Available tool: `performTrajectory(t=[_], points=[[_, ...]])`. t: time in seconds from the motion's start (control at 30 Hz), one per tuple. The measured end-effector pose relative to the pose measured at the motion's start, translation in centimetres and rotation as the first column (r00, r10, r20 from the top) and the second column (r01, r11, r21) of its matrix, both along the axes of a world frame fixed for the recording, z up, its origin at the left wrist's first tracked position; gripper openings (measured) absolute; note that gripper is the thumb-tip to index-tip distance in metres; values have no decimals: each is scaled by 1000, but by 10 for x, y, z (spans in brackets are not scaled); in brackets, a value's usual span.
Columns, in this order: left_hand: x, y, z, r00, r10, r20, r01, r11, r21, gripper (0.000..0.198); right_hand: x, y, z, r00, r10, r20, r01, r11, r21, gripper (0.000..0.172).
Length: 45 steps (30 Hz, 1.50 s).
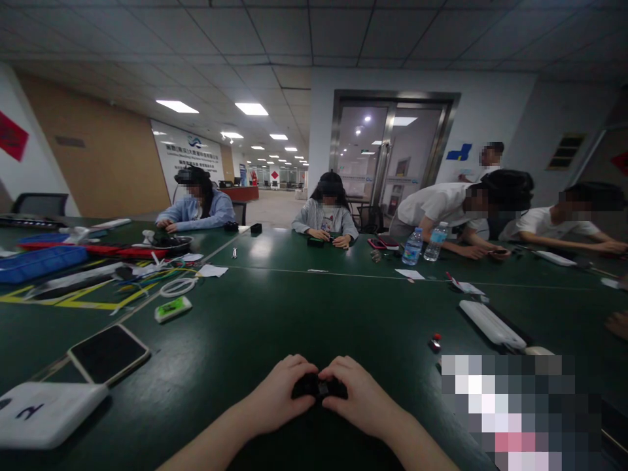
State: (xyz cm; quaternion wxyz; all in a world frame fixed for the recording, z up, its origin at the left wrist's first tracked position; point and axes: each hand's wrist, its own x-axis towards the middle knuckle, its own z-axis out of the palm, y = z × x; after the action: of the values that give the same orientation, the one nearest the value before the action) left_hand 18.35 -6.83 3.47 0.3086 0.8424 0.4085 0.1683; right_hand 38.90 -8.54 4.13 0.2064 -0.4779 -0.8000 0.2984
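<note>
Low in the middle of the head view, a small black object [322, 387] sits between my two hands, just above or on the dark green table [275, 327]. My left hand [280, 396] grips its left end between thumb and fingers. At the other end, my right hand [362, 398] holds it in the same way, fingers curled. Both hands cover much of the object, so its exact kind cannot be made out. A lighter grey patch shows at its middle, between the fingertips.
To the left lie a phone [108, 354], a white case [52, 413], a green-and-white packet [173, 309], a coiled white cable [177, 286] and a blue tray [44, 263]. On the right are a white device [492, 324], a small red-and-silver item [434, 342] and water bottles [413, 247]. Several people sit or lean opposite.
</note>
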Motion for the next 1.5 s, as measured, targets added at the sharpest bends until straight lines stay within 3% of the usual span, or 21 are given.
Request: performTrajectory(t=[0.23, 0.3, 0.37, 0.43, 0.53, 0.6, 0.7, 0.83, 1.17, 1.5], points=[[1, 1, -5, 999, -10, 31, 10, 1000, -18, 35, -6, -4, 2, 998, 35, 43, -37, 997, 64, 17], [1, 1, -4, 999, -16, 36, 16, 1000, -17, 34, -3, -2, 1, 998, -5, -56, 9, 998, 63, 14], [1, 2, -3, 999, -18, 39, 19, 1000, -24, 35, 5, 4, 0, 959, -132, -253, 150, 987, 56, 12], [0, 2, -3, 999, -16, 38, 17, 999, -42, 36, 19, 15, -3, 799, -339, -497, 379, 925, -21, 22], [-2, 2, -2, 999, -16, 46, 20, 997, -74, 37, 38, 30, -11, 373, -576, -728, 602, 747, -282, 35], [-3, 2, -2, 998, -17, 57, 22, 996, -85, 36, 45, 37, -17, 176, -648, -741, 584, 675, -451, 37], [-4, 2, -3, 998, -11, 64, 16, 996, -88, 36, 46, 40, -26, 54, -701, -712, 506, 633, -585, 37], [-6, 3, -6, 998, -14, 67, 21, 995, -101, 39, 46, 40, -31, 44, -724, -689, 472, 623, -624, 40], [-8, 6, -7, 998, -9, 60, 17, 992, -125, 46, 48, 40, -36, 154, -728, -668, 488, 644, -589, 40], [-8, 4, -4, 997, -28, 69, 35, 995, -94, 45, 41, 36, -27, 105, -752, -651, 484, 611, -627, 38]])
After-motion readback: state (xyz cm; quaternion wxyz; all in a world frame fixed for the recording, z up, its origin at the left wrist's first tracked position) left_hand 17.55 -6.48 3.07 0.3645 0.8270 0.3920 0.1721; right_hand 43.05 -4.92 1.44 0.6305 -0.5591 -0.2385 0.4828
